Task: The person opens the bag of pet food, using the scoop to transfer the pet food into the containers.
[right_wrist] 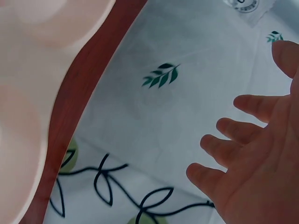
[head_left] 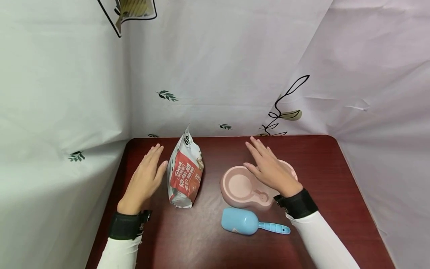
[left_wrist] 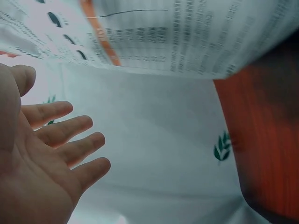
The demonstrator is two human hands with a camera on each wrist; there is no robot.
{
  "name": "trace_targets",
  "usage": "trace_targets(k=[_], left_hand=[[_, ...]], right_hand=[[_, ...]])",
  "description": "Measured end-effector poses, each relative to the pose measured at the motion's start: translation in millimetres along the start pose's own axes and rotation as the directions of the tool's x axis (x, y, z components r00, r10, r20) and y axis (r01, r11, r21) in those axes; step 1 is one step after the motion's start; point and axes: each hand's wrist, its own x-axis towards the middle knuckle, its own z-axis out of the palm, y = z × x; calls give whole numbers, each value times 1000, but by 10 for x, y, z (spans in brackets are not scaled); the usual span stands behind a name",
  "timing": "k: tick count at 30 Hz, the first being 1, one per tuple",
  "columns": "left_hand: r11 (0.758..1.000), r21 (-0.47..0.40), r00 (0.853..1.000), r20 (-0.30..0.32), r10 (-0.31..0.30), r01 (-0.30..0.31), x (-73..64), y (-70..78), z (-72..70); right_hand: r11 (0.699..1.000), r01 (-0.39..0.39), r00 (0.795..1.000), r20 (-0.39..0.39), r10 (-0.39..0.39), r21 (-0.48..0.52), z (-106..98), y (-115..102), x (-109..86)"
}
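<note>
My left hand (head_left: 142, 183) is held up at the left side of a white and red printed bag (head_left: 185, 173), fingers straight and thumb toward the bag. In the left wrist view the bag's text-covered side (left_wrist: 140, 39) spans the top, apart from the palm (left_wrist: 37, 172). Over the right part of a pink double pet bowl (head_left: 231, 198) hovers my right hand (head_left: 272, 172), its fingers extended and nothing held. The hand covers much of the bowl's right basin. A light blue scoop (head_left: 243, 221) lies below the bowl, its handle pointing right.
Everything stands on a dark red-brown table (head_left: 188, 239) with rounded far corners. White cloth (head_left: 215, 74) with leaf prints hangs behind it and along both sides. Each wrist wears a black band, the right band (head_left: 297, 203) close to the bowl's edge.
</note>
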Motion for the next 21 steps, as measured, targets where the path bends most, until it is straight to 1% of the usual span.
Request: trace_targets(k=[5, 7, 11, 14, 17, 21], left_hand=[[995, -101, 1000, 1, -8, 8, 158, 94, -66], [989, -146, 1000, 1, -17, 17, 231, 128, -96], [975, -218, 999, 22, -38, 42, 371, 195, -143], [968, -247, 999, 31, -42, 48, 465, 230, -168], [962, -269, 998, 27, -48, 53, 540, 248, -189], [949, -303, 996, 47, -80, 91, 616, 256, -210]], right_hand=[[997, 34, 999, 16, -35, 68, 14, -111, 110], [994, 45, 999, 20, -47, 100, 34, -157, 162], [987, 59, 998, 29, -64, 150, 77, -253, 271], [981, 67, 996, 40, -75, 185, 103, -319, 354], [974, 71, 995, 48, -83, 213, 120, -375, 425], [968, 66, 994, 63, -84, 243, 153, -427, 487]])
